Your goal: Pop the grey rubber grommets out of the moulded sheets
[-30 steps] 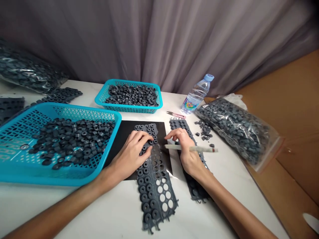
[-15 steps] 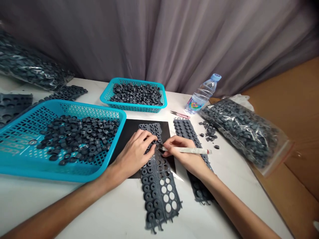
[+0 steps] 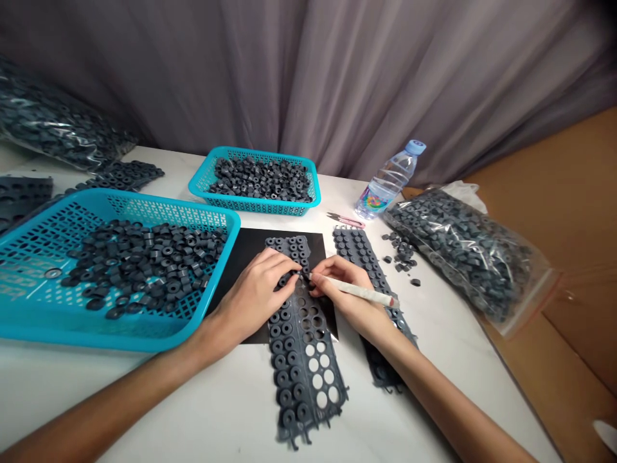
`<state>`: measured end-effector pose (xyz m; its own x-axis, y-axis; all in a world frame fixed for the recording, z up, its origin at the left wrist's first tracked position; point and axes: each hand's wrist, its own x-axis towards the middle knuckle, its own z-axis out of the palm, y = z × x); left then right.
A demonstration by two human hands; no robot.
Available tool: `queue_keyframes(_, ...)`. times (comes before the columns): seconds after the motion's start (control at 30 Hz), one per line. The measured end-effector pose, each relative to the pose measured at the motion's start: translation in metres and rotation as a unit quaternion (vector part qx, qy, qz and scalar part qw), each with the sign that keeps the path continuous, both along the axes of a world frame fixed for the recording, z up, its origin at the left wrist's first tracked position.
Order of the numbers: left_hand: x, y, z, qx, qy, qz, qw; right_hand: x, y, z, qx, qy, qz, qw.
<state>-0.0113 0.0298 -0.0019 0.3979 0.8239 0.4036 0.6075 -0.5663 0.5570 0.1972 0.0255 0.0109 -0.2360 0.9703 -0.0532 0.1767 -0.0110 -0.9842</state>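
A dark grey rubber sheet of moulded rings lies lengthwise on a black mat in front of me; several of its holes are punched out. My left hand presses flat on the sheet's upper part, fingers spread. My right hand grips a white pen-like tool, its tip touching the sheet beside my left fingertips. A second ring sheet lies partly under my right forearm.
A large turquoise basket of loose grey rings stands at the left, a smaller one behind the mat. A plastic bag of rings, a water bottle, small snips and loose rings lie at the right.
My right hand swung the white tool from lying across the second sheet over to the main sheet, bringing its tip to my left fingertips. My left hand stayed on the sheet.
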Motion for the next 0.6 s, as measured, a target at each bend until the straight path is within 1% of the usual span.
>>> queue_keyframes(0.17, -0.0025, 0.0022, 0.0021, -0.042, -0.012, -0.002, 0.999, 0.0008, -0.0026, -0.0025, 0.034, -0.039, 0.017, 0.999)
queue_keyframes(0.4, -0.0029, 0.0003, -0.0027, -0.053, -0.016, -0.003, 0.998, 0.0035, -0.0093, 0.0026, 0.099, -0.120, 0.059, 0.986)
queue_keyframes(0.6, -0.0048, 0.0011, -0.0068, -0.051, -0.020, -0.014, 0.998, 0.0062, -0.0083, 0.0000, 0.091, -0.124, 0.069, 0.986)
